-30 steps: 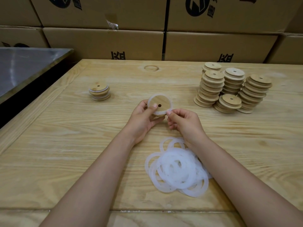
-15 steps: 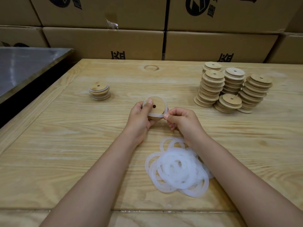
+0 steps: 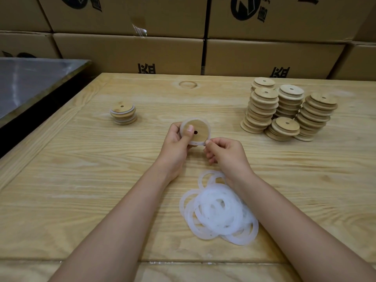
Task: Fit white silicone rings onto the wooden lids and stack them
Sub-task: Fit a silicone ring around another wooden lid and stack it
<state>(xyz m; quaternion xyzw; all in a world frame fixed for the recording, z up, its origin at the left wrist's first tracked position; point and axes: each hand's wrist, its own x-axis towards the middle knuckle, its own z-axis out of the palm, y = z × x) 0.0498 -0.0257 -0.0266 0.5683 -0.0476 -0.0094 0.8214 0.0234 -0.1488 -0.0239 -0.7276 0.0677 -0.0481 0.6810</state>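
Note:
My left hand (image 3: 177, 143) grips a round wooden lid (image 3: 198, 128) with a small hole, thumb pressed on its face, above the table's middle. A white silicone ring (image 3: 197, 142) sits around the lid's rim. My right hand (image 3: 225, 154) pinches the ring's lower right edge with curled fingers. A pile of loose white rings (image 3: 220, 210) lies on the table just in front of my right wrist. A short stack of ringed lids (image 3: 123, 113) stands at the left. Several stacks of bare wooden lids (image 3: 284, 110) stand at the right.
The wooden table (image 3: 81, 180) has a raised border along its left and far edges. A metal surface (image 3: 30, 82) lies beyond the left edge, across a dark gap. Cardboard boxes (image 3: 183, 47) form a wall behind the table.
The lid has been turned and tilted in my left hand; its face points more toward me again. My right fingers have stayed pinching the ring at the lower right edge.

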